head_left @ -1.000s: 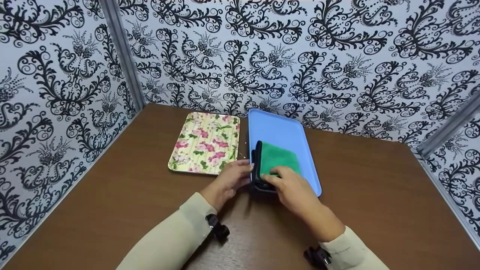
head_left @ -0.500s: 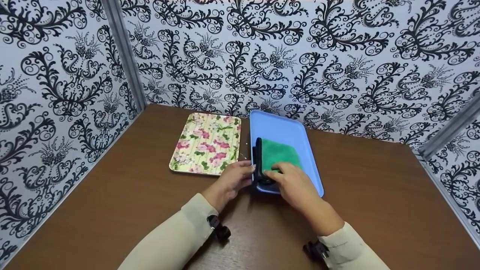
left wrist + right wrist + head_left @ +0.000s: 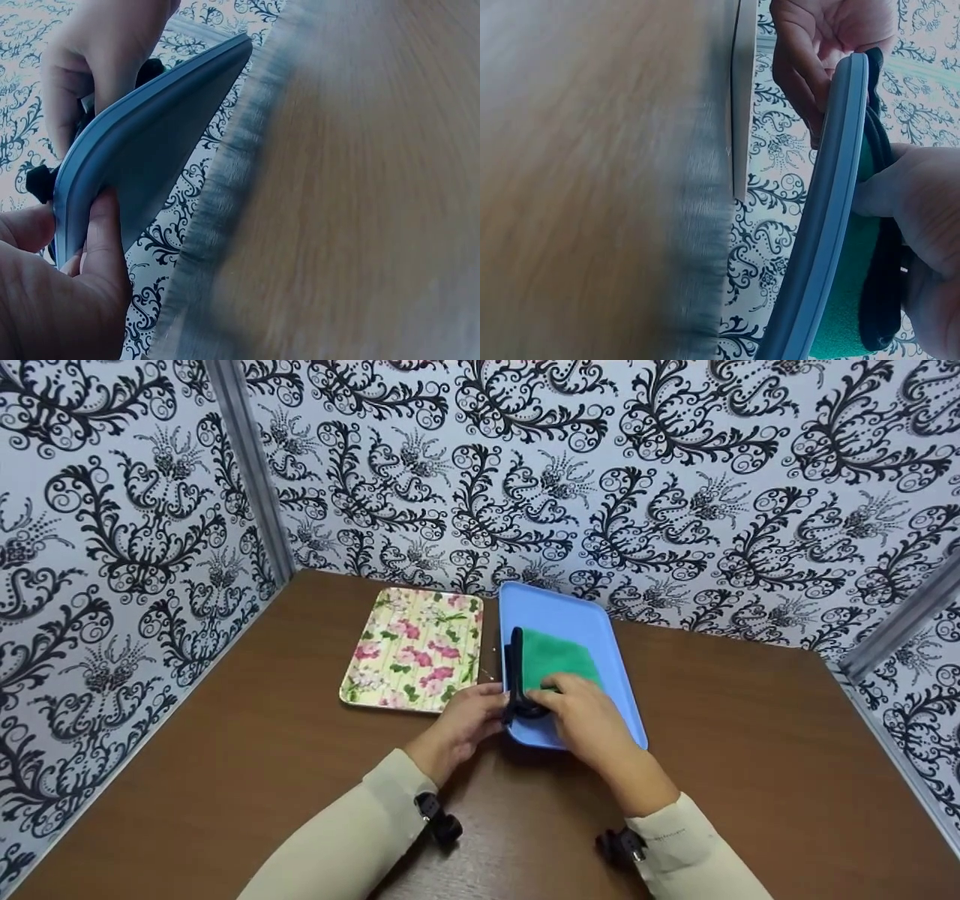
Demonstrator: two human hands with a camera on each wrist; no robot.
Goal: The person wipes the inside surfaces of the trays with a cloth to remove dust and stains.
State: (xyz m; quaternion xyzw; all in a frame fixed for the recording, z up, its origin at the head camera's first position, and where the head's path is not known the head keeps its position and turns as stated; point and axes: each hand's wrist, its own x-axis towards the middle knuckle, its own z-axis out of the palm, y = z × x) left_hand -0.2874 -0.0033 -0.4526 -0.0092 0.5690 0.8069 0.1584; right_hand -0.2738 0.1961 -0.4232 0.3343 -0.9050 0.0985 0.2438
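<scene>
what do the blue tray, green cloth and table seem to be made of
Blue tray: probably plastic, smooth with a soft sheen, judging by its even colour and rounded rim.
Green cloth: likely a soft textile, perhaps microfibre; matte, with a fuzzy surface.
Table: wood or wood-look laminate, slightly glossy; brown grain shows, but not which it is.

My head feed, right of centre: plain tray (image 3: 551,607), light blue. On it, cloth (image 3: 559,652): green, edged black. Left of centre: floral tray (image 3: 416,652), pale yellow with pink blooms and green leaves. I see the tabletop (image 3: 750,735) dark brown across the lower frame. Wall (image 3: 525,472), upper frame: white under black scrollwork. Corner strip (image 3: 251,465), upper left: grey. Sleeves (image 3: 337,825), bottom edge: cream. Wrist cameras (image 3: 447,828) there: black.
</scene>
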